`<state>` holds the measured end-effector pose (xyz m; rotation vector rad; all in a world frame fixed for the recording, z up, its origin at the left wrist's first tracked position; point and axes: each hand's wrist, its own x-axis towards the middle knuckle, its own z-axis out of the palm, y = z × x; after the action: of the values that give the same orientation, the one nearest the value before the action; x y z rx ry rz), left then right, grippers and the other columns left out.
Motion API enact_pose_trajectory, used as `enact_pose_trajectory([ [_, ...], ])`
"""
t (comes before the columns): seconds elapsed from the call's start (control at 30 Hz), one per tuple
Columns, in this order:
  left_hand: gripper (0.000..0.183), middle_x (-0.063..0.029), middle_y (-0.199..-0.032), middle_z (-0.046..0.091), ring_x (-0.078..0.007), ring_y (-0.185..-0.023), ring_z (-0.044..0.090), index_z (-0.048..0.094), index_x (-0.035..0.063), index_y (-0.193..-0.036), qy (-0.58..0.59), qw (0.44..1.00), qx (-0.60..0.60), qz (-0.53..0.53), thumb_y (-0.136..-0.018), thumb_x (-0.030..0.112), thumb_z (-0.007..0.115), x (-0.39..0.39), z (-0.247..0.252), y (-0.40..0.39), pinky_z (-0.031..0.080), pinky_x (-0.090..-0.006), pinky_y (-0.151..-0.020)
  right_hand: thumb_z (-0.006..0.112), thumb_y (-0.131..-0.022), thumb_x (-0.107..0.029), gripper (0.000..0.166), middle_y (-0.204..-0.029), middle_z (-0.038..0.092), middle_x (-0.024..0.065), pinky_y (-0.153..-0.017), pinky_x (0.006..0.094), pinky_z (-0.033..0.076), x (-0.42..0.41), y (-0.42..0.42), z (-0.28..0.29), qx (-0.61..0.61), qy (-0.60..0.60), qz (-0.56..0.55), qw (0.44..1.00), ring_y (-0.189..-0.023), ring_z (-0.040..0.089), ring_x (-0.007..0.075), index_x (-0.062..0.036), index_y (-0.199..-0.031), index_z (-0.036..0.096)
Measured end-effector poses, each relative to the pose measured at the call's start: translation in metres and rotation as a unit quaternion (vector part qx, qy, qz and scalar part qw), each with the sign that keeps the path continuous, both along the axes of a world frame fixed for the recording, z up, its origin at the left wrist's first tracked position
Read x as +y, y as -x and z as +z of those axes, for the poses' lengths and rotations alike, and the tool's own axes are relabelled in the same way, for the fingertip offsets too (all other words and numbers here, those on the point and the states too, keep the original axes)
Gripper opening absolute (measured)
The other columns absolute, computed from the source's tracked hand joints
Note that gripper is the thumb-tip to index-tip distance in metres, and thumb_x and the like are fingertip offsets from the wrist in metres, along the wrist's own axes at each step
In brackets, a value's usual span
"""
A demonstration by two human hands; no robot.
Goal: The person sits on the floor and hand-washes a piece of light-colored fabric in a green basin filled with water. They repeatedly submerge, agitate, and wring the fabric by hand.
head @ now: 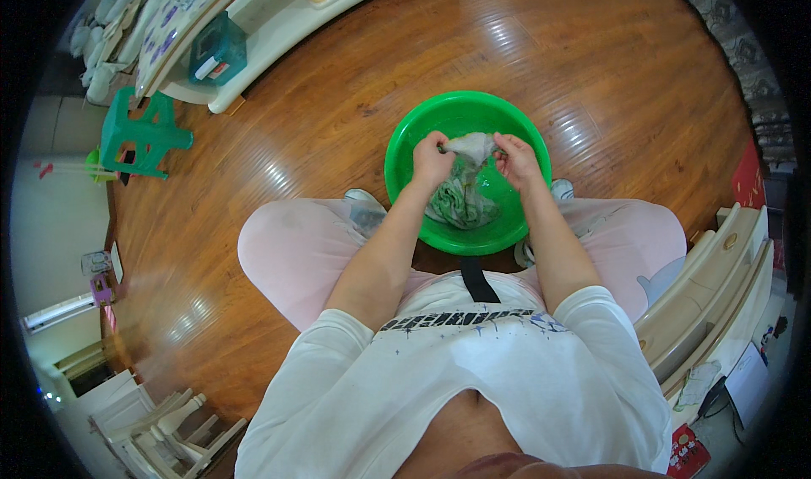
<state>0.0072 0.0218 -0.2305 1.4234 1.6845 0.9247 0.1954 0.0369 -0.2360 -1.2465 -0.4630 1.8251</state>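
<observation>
A round green plastic basin (469, 102) stands on the wooden floor between my feet. Over it, my left hand (434, 162) pinches one side of a wet, thin, pale cloth (470, 148). The opposite side of that cloth is gripped by the fingers of my right hand (516, 161). The cloth is partly stretched between the two hands, and its bunched, grey-green lower part lies in the bottom of the basin. Some water seems to glisten in the basin beside the bunch.
A green plastic stool (142, 134) stands at the upper left, near a white cabinet (272, 35) with a teal container (218, 51) on its low shelf. A cream drawer unit (697, 289) is at the right. White wooden chair parts (171, 434) show at the lower left.
</observation>
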Motion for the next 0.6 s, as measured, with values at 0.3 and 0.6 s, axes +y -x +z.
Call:
enact_pose_trajectory([
  [0.3, 0.018, -0.012, -0.079, 0.054, -0.0263, -0.073, 0.054, 0.052, 0.0043, -0.077, -0.109, 0.992, 0.044, 0.047, -0.062, -0.003, 0.059, 0.014, 0.031, -0.004, 0.044, -0.0334, -0.066, 0.061, -0.077, -0.01, 0.014, -0.059, 0.05, -0.0028, -0.041, 0.016, 0.037, 0.021, -0.007, 0.003, -0.036, -0.118, -0.117, 0.985, -0.05, 0.048, 0.0058, -0.0111, -0.066, 0.052],
  [0.6, 0.009, -0.0107, -0.081, 0.056, -0.0276, -0.08, 0.055, 0.061, 0.0072, -0.076, -0.014, 0.976, 0.189, -0.109, -0.067, 0.004, 0.059, -0.017, -0.011, -0.006, 0.046, -0.0369, -0.067, 0.06, -0.075, -0.023, 0.023, -0.062, 0.059, 0.0056, -0.052, 0.0268, 0.043, -0.004, -0.048, -0.092, -0.521, -0.092, 0.141, 0.837, -0.054, 0.054, 0.0122, -0.0039, -0.063, 0.06],
])
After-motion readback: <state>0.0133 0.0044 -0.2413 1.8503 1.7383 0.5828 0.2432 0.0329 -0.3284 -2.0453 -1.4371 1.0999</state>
